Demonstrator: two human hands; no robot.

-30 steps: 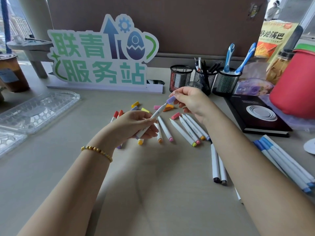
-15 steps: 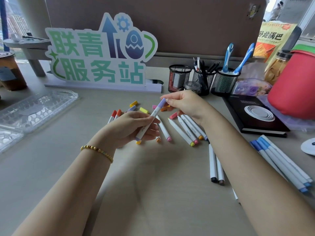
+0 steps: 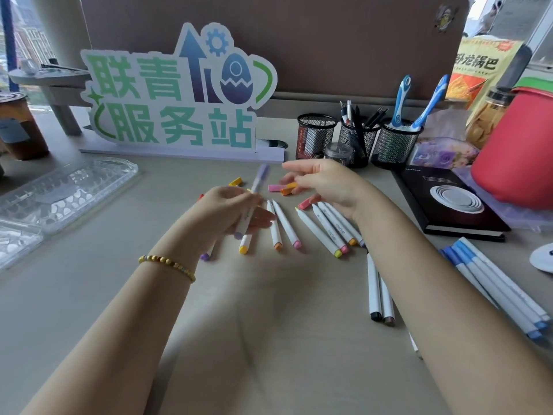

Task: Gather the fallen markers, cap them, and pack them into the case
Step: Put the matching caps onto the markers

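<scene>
Loosely, left hand (image 3: 227, 211) gripping slim lilac-capped marker (image 3: 253, 202), right hand (image 3: 326, 184) seemingly empty

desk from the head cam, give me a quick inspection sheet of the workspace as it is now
surface: beige desk, markers spread across its middle.
job's things: purple-capped marker held up off the desk; other white markers lie in a loose row; loose caps lie beyond them; clear case lies open at far left.
clutter: blue markers at right, black notebook, three mesh cups, red container, snack bag.
hands: left hand grips the purple-capped marker; right hand hovers over the caps, fingers relaxed, holding nothing.
cables: nothing seen.
surroundings: green sign before a brown partition; windows at both edges.
</scene>
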